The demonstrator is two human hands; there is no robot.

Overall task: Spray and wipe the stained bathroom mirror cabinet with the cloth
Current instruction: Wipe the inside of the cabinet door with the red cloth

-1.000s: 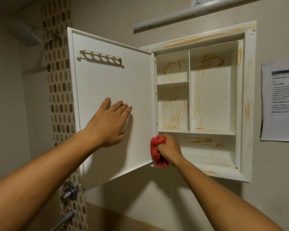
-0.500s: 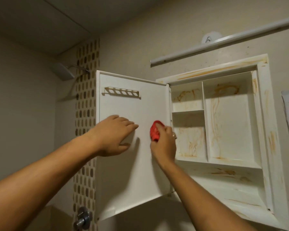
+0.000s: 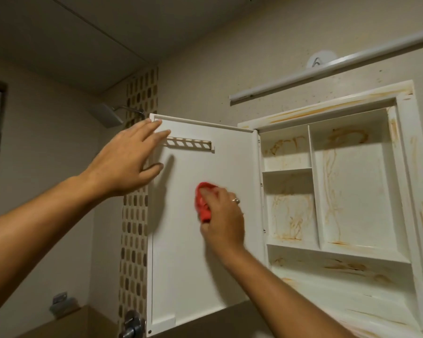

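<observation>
While right hand (image 3: pixel 221 215) bunches red cloth (image 3: pixel 202 206) against open cabinet door (image 3: pixel 193 276), left hand (image 3: pixel 125 162) spreads flat at its top edge.
Cloth looks soft, light, best held wadded; door likely swings unbraced.

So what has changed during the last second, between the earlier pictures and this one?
The right hand, gripping the red cloth, moved up and left, from the lower hinge corner of the cabinet onto the inner face of the door. The left hand slid from mid-door up to its top left corner. Unchanged: the door is open, the same hand holds the cloth, and the orange stains remain inside.
</observation>
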